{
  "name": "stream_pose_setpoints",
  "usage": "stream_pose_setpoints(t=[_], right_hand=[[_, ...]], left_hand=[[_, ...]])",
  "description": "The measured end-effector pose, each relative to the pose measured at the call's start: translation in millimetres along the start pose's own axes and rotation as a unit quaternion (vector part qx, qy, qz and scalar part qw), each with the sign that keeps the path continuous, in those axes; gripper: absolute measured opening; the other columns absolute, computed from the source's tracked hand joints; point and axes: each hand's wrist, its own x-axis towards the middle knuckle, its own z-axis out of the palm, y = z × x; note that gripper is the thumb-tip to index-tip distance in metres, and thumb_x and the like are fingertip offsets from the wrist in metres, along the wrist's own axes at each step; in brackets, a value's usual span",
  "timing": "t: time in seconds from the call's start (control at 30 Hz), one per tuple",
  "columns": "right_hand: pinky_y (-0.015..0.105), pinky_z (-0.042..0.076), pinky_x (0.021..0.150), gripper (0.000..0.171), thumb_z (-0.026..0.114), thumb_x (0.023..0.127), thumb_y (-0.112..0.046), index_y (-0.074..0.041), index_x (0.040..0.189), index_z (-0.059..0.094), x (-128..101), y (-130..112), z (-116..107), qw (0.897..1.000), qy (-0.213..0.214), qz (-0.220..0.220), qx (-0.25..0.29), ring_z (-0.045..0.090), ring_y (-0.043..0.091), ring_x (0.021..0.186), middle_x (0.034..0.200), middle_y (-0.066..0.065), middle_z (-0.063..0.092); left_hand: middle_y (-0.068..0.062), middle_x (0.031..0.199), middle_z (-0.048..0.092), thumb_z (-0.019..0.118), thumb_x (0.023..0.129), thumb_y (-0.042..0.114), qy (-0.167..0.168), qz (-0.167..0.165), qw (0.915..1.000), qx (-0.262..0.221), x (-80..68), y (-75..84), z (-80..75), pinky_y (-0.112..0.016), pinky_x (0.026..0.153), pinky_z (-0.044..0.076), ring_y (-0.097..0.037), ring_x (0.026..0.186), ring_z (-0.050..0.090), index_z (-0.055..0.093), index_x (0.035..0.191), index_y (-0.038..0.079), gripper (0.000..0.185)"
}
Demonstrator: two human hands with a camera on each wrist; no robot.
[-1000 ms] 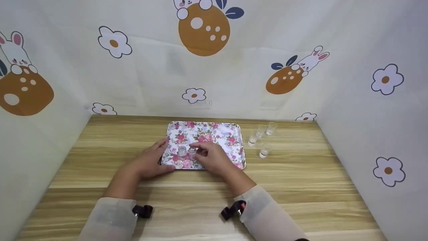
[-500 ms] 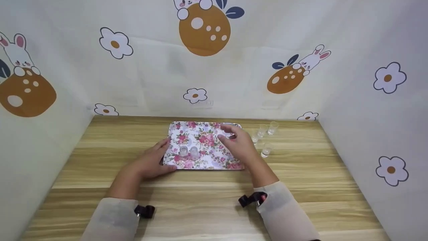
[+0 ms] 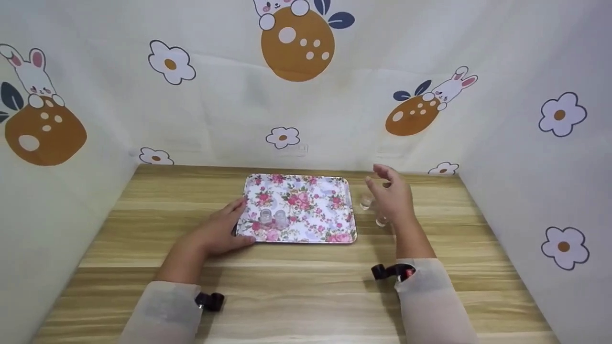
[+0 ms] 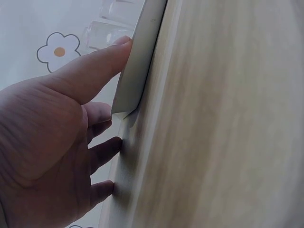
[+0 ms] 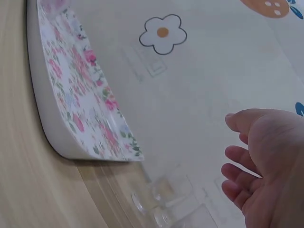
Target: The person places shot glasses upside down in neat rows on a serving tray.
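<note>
A floral tray (image 3: 306,200) lies on the wooden table, with two small clear glasses (image 3: 273,217) standing near its front left corner. My left hand (image 3: 236,224) rests at that corner, thumb laid along the tray's left rim (image 4: 137,71) and fingers flat on the table. My right hand (image 3: 386,188) hovers open and empty to the right of the tray, over a group of small clear glasses (image 3: 366,203). One of them (image 3: 381,220) shows just below the palm. In the right wrist view the open hand (image 5: 242,142) is above these glasses (image 5: 166,190), apart from them.
Patterned cloth walls close in the table at the back and on both sides. The right wall stands close beyond the loose glasses. Bare wood lies in front of the tray (image 5: 71,95) and to its left.
My right hand let go of a glass on the tray, then swung right across the tray to hover over the loose glasses. The left hand stayed at the tray's corner.
</note>
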Motion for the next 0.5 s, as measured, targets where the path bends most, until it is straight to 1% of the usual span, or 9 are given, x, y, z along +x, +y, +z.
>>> stream_pose_setpoints(t=[0.07,0.1,0.3,0.5], right_hand=[[0.048,0.047,0.118,0.049,0.076,0.101,-0.029,-0.012,0.146,0.064,4,8,-7,1.0,0.011,0.016,0.002,0.057,0.032,0.142,0.151,0.009,0.066],[0.049,0.047,0.119,0.05,0.076,0.101,-0.028,-0.011,0.146,0.063,5,12,-10,1.0,0.018,0.019,0.003,0.057,0.033,0.143,0.151,0.011,0.065],[0.052,0.046,0.122,0.055,0.076,0.101,-0.027,-0.006,0.148,0.06,12,38,-26,0.999,0.04,0.023,-0.012,0.056,0.034,0.146,0.152,0.018,0.063],[0.051,0.045,0.123,0.057,0.076,0.1,-0.024,-0.007,0.151,0.057,19,54,-35,0.997,0.043,0.058,0.005,0.054,0.034,0.148,0.155,0.02,0.059]], left_hand=[[-0.004,0.184,0.006,0.074,0.095,0.061,0.0,0.0,1.0,0.001,0.4,0.7,0.5,-0.069,0.133,0.019,-0.05,0.165,0.015,0.016,0.173,0.013,0.109],[-0.004,0.184,0.006,0.074,0.095,0.06,0.0,0.001,1.0,0.001,0.7,1.2,0.7,-0.069,0.133,0.019,-0.049,0.165,0.015,0.016,0.173,0.013,0.109],[-0.007,0.183,0.008,0.073,0.096,0.059,0.004,0.012,0.9998,0.012,1.0,1.8,0.8,-0.071,0.131,0.021,-0.05,0.164,0.018,0.016,0.173,0.01,0.108],[-0.008,0.183,0.008,0.073,0.096,0.059,0.004,0.009,0.9999,0.01,-1.2,2.2,-0.3,-0.072,0.131,0.019,-0.052,0.164,0.017,0.015,0.173,0.01,0.108]])
